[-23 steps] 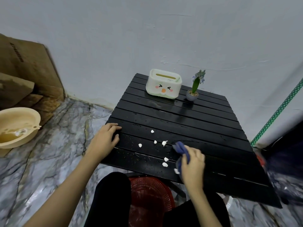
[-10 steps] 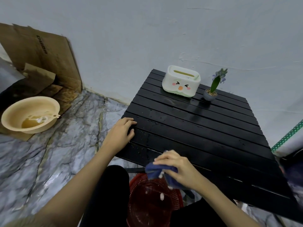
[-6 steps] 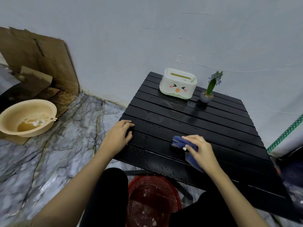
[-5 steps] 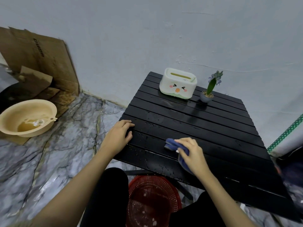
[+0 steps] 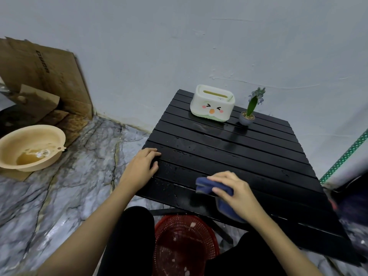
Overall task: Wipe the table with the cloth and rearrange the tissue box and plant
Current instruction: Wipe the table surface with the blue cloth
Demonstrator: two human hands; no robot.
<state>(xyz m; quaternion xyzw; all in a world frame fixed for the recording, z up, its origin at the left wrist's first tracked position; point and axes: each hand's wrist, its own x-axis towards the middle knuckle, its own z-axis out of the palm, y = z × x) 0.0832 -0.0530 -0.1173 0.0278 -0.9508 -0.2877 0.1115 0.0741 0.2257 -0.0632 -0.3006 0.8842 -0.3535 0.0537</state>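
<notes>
A black slatted table (image 5: 235, 148) stands against the wall, wet with small drops. My right hand (image 5: 236, 193) presses a blue cloth (image 5: 207, 186) onto the near slats. My left hand (image 5: 142, 168) rests flat on the table's left edge, fingers apart, holding nothing. A white tissue box (image 5: 212, 106) with a cartoon face sits at the far side. Just right of it stands a small potted plant (image 5: 251, 108) in a grey pot.
A red mesh basket (image 5: 184, 244) with white scraps sits on the floor under the near edge, between my knees. A beige basin (image 5: 29, 147) with water and cardboard (image 5: 39, 76) lie to the left on the marble floor. A dark object (image 5: 352, 198) is at right.
The white scraps were swept off the table into the red basket. My right hand brought the cloth back onto the table and slid it left along the near slats. My left hand stayed.
</notes>
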